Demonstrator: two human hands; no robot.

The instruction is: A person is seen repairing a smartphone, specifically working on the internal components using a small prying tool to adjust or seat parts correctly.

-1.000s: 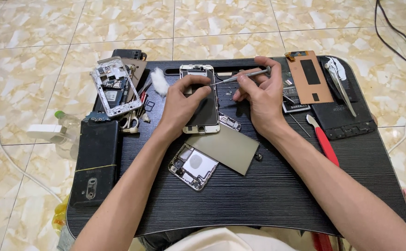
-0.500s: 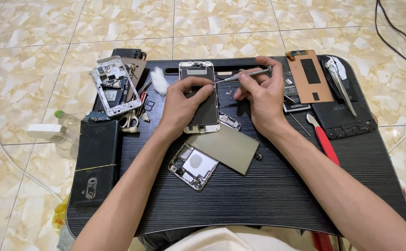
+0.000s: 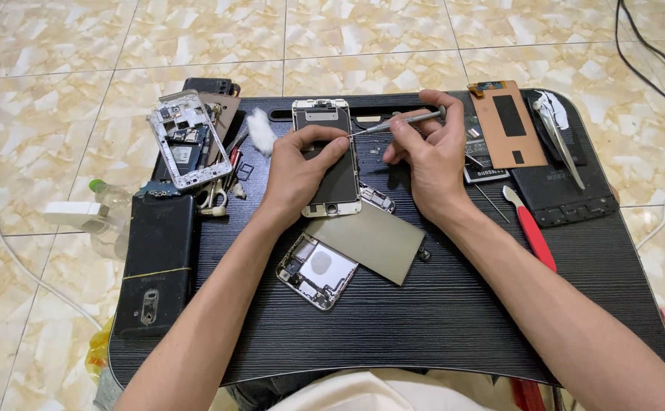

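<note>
**Thin phone panel pinned flat, fine driver at its edge**

At the tray's left edge lies a black phone face down, with a stripped white frame above it near the back left corner and a cotton tuft just beside that.

The left hand lies across the panel, a phone screen assembly lying lengthwise toward the back edge at the tray's middle. Its fingers are curled over the panel's face and its thumb presses down near the right rim, so the hand is closed on it and holds it flat. The panel looks light, thin and stiff, probably glass-fronted and easy to crack if bent; the rims and corners seem the safe places to grip, not the dark middle.

The right hand pinches a slim screwdriver between thumb and fingers, its tip touching the panel's right edge near the top. The tool looks light and smooth, best held close to the tip for control.

In front of the hands lie a grey plate and an opened phone body. Toward the right edge sit a brown flex panel, tweezers and a red-handled tool.
</note>
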